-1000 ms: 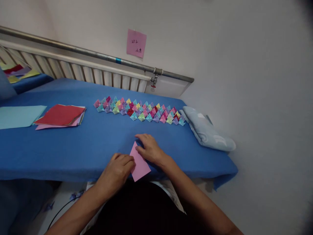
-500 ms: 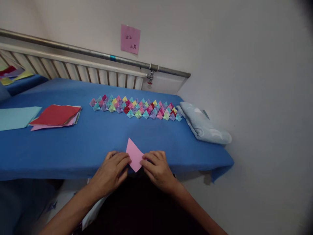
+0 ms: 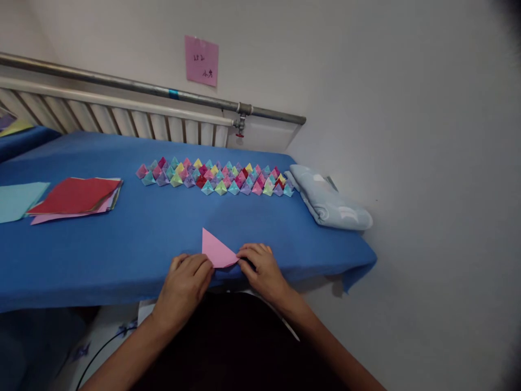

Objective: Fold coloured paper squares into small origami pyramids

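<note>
A sheet of pink paper (image 3: 217, 252), folded over into a roughly triangular shape, lies at the front edge of the blue-covered table. My left hand (image 3: 186, 283) grips its lower left part, fingers bent over the paper and the thumb hidden. At the right corner, my right hand (image 3: 262, 269) pinches the paper between thumb and fingertips. Beyond the hands stand rows of small folded-paper pieces (image 3: 221, 187) in pink, blue, yellow, purple and red.
To the left lie a stack of coloured paper topped with red (image 3: 77, 195) and a light blue sheet (image 3: 20, 200). A folded pale blue cloth (image 3: 329, 200) rests at the table's right end. Behind runs a radiator (image 3: 122, 120) with a pipe and valve (image 3: 241, 126).
The pink paper's lower corner has been folded up, turning its diamond shape into a triangle. Both hands still hold it. The whole view has shifted slightly.
</note>
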Tool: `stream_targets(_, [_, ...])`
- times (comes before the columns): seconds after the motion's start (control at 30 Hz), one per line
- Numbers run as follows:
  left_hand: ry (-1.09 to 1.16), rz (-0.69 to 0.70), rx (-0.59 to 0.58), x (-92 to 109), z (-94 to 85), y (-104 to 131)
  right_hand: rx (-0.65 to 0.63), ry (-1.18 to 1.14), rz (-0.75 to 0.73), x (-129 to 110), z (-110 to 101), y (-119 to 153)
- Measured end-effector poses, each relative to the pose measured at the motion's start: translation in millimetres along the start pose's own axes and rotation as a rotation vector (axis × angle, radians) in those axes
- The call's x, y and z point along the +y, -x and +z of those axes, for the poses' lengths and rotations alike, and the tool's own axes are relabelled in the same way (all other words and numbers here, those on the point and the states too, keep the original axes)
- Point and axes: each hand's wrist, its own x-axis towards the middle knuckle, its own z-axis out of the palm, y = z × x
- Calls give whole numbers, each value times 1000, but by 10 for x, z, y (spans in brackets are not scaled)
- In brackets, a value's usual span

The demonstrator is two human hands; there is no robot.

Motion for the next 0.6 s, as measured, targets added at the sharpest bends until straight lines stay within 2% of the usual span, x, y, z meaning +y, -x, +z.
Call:
stream_targets(0.3, [17,-136,-82,-19,22,-25,43,-85,62,16,8,-29])
stream_targets(0.43, [10,-127,-106,-25,16,-35,75,-115,55,2,0,2])
stream_targets(0.6, [4,-112,-124,-25,1,-22,65,-35,-6,-17,23,28])
